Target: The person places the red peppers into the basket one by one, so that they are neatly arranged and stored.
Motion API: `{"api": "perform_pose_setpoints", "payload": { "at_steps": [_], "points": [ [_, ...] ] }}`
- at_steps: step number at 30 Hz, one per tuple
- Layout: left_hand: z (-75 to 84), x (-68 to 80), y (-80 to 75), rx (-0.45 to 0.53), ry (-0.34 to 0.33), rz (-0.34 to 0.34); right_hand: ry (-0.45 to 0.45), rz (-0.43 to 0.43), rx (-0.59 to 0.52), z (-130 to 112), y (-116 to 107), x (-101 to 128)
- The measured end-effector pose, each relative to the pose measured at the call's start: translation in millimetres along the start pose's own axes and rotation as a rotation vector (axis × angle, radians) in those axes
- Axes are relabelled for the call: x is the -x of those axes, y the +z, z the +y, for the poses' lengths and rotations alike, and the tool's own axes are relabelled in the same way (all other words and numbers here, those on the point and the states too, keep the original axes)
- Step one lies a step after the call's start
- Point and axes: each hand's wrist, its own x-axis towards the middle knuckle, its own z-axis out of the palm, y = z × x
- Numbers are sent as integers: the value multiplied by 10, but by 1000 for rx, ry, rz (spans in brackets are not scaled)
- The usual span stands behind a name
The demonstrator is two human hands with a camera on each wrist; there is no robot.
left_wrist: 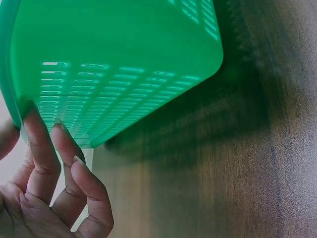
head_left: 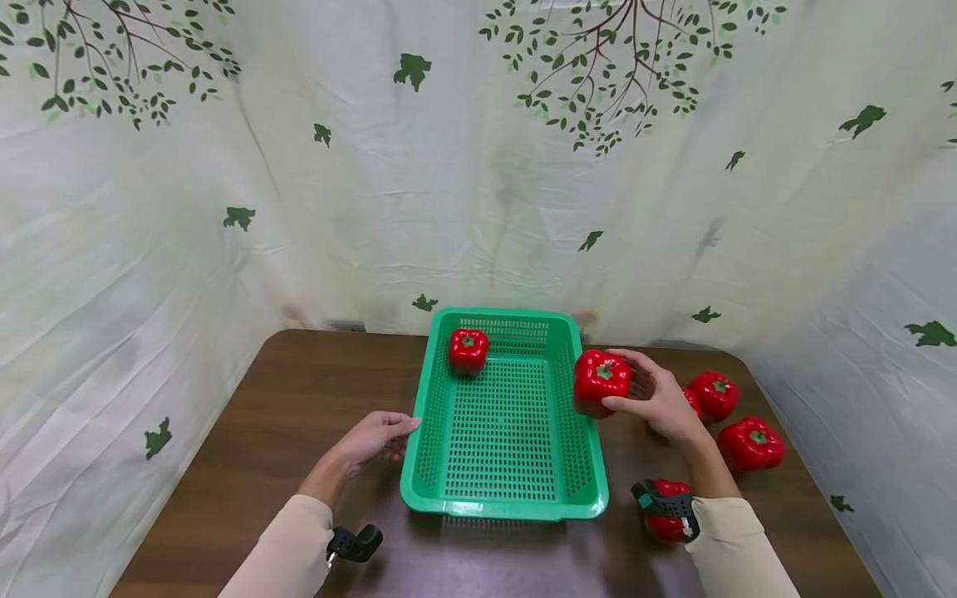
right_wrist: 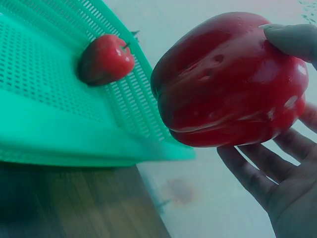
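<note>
A green plastic basket [head_left: 499, 508] with slotted walls stands on the table. My left hand [head_left: 380, 435] pinches its left rim between thumb and fingers; in the left wrist view the other fingers [left_wrist: 94, 191] curl loosely beside the slotted wall. My right hand [head_left: 658, 397] grips a red bell pepper [head_left: 601, 380] at the basket's right rim, thumb on one side and fingers on the other. The right wrist view shows this bell pepper [right_wrist: 228, 84] close up, raised above the rim. Another red bell pepper [head_left: 468, 351] lies inside the basket, in its far left corner.
Right of the basket, several more red peppers lie on the brown table [head_left: 329, 378], among them one pepper [head_left: 751, 443] near the right edge and one pepper [head_left: 664, 526] partly under the right wrist strap. A leaf-patterned cloth [head_left: 478, 208] hangs behind the table.
</note>
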Motion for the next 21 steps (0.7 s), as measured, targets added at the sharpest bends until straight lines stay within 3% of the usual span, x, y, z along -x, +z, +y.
{"api": "perform_pose_setpoints", "payload": {
  "at_steps": [12, 21],
  "points": [
    [-13, 0, -6, -3, 5, 3, 8, -66, -54, -56, 201, -236],
    [-9, 4, -16, 6, 6, 0, -46, -146, -106, -49, 334, -420]
  ]
}}
